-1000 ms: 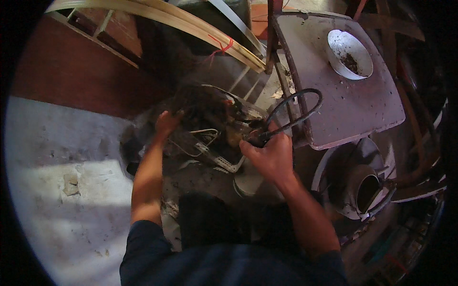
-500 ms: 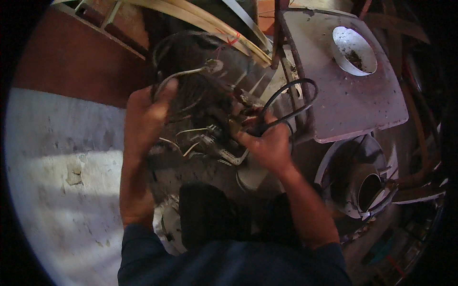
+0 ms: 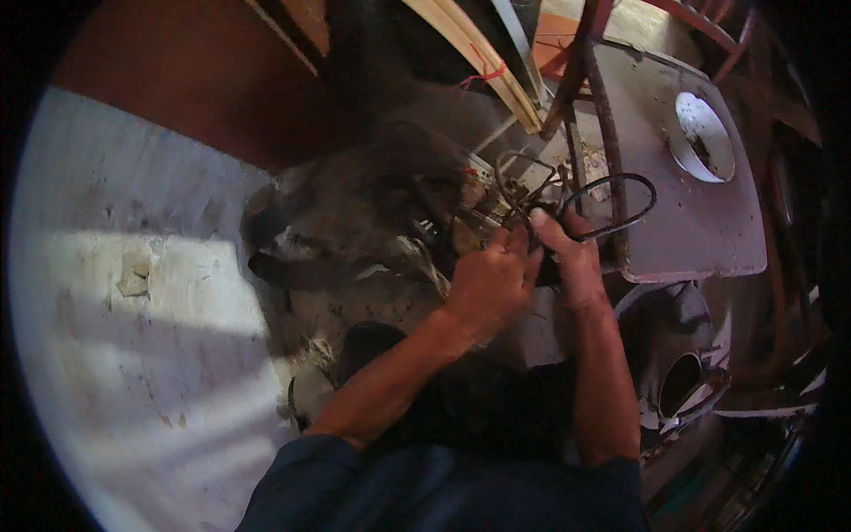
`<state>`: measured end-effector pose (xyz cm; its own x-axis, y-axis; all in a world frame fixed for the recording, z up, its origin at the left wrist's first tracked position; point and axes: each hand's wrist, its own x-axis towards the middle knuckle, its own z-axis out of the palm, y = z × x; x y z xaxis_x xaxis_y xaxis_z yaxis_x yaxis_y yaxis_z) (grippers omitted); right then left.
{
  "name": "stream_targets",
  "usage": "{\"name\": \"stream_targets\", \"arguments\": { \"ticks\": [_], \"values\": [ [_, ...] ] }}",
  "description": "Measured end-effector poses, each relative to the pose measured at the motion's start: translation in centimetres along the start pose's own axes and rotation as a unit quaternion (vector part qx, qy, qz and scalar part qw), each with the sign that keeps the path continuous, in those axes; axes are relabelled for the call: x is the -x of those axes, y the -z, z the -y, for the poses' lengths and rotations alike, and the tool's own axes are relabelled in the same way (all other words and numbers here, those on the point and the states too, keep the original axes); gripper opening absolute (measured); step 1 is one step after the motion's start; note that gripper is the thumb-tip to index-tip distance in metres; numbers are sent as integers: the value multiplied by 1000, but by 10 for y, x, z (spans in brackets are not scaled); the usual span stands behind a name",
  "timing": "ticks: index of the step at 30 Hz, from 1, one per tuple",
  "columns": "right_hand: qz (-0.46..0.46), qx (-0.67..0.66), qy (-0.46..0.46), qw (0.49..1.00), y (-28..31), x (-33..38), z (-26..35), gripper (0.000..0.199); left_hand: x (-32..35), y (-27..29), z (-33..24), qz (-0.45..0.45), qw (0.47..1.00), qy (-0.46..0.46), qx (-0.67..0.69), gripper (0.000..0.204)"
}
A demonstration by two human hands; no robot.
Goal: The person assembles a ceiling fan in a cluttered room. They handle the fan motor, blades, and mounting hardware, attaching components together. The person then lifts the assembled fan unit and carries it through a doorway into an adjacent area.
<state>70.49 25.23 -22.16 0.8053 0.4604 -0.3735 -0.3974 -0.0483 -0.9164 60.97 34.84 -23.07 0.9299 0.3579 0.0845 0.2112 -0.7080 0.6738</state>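
Note:
My right hand (image 3: 572, 253) is closed round a bundle of cables, thumb on top. A stiff black cable (image 3: 654, 199) loops out of it to the right, and a thinner looped wire (image 3: 514, 158) sticks up beyond the fingers. My left hand (image 3: 492, 279) is against the right one, its fingers curled in at the bundle. What they grip is hidden by the hand itself. Just left of the hands is a dark, dusty heap (image 3: 355, 204), its parts blurred, with a pale strip (image 3: 425, 262) beside my left hand.
A worn chair seat (image 3: 683, 235) stands at the right, bearing a white bowl (image 3: 722, 146) with dirt in it. Below it is a round metal vessel (image 3: 681, 383). Wooden strips (image 3: 470, 44) tied with red string lean at the back. A sunlit pale slab (image 3: 177, 284) lies left.
My left hand has left the pale cord at the left and moved right, up against my right hand. The right hand still holds the black cable. The view has shifted.

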Motion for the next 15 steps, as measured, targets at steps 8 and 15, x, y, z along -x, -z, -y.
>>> {"name": "stream_targets", "arguments": {
  "ticks": [8, 15],
  "values": [
    [-46, 78, 63, 994, 14, -8, -23, 20, -12, 16, 38, 52, 986, -84, 133, 38],
    [-57, 56, 98, 992, -1, 16, 5, 20, -75, 21, 226, -57, 957, 282, -30, 46]
  ]
}}
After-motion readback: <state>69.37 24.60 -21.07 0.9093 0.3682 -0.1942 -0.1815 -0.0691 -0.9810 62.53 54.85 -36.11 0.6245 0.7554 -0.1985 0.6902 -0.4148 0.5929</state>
